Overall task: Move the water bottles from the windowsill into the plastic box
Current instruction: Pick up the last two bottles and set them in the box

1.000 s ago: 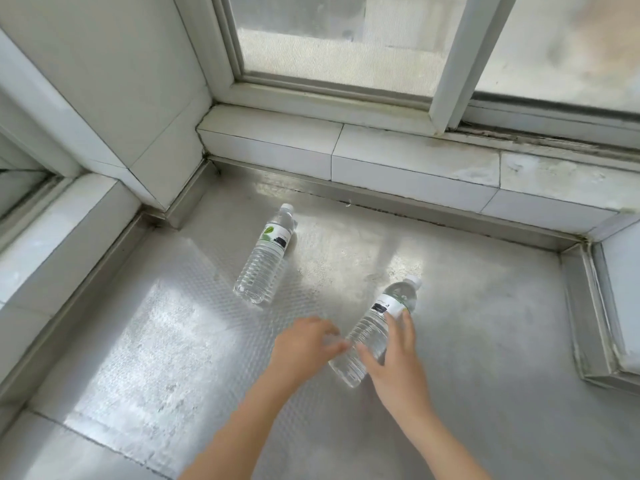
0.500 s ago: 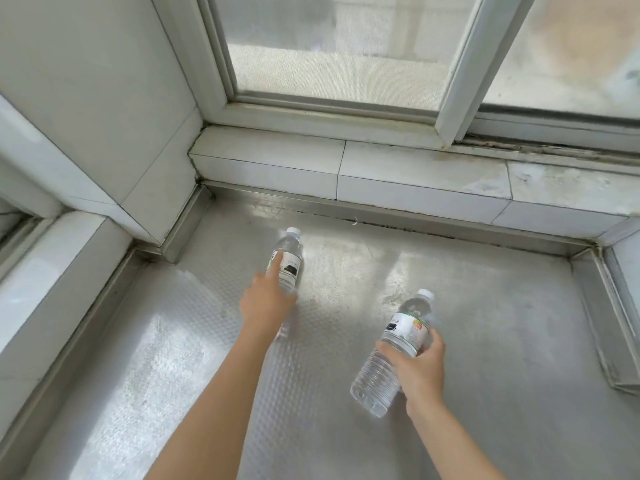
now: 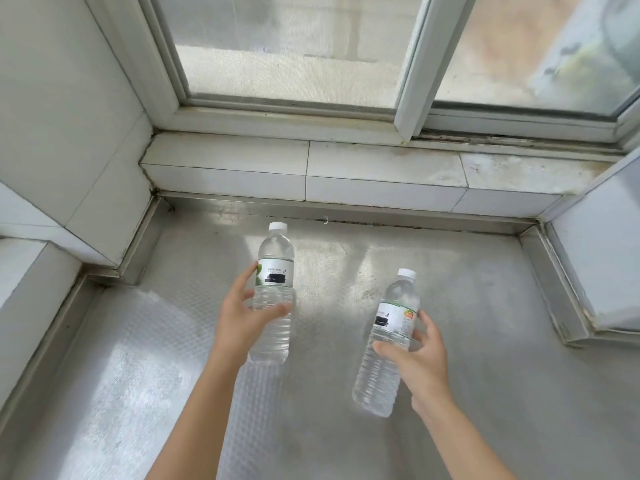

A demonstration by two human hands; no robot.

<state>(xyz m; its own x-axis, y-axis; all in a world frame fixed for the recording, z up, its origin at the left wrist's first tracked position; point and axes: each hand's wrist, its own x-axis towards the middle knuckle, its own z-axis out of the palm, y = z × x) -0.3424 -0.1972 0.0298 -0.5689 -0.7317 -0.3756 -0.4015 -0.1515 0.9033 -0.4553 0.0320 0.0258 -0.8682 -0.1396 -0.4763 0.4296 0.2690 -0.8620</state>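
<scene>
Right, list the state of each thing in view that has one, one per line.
Left bottle: capped, full, held off the sill.
Right bottle: capped, full, held, tilted slightly.
Left hand: closed around the left bottle.
Right hand: closed around the right bottle.
Window: looks shut.
Windowsill: no bottles left lying on it.
Plastic box: not in view.

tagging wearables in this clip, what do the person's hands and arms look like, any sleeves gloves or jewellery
Both hands are bare: no gloves on the left hand or the right hand, and no rings show on the visible fingers. Both forearms are uncovered from the wrist down to the bottom edge of the picture, so no sleeve is in view. No watch, bracelet or band shows on either wrist. No markings are visible.
</scene>
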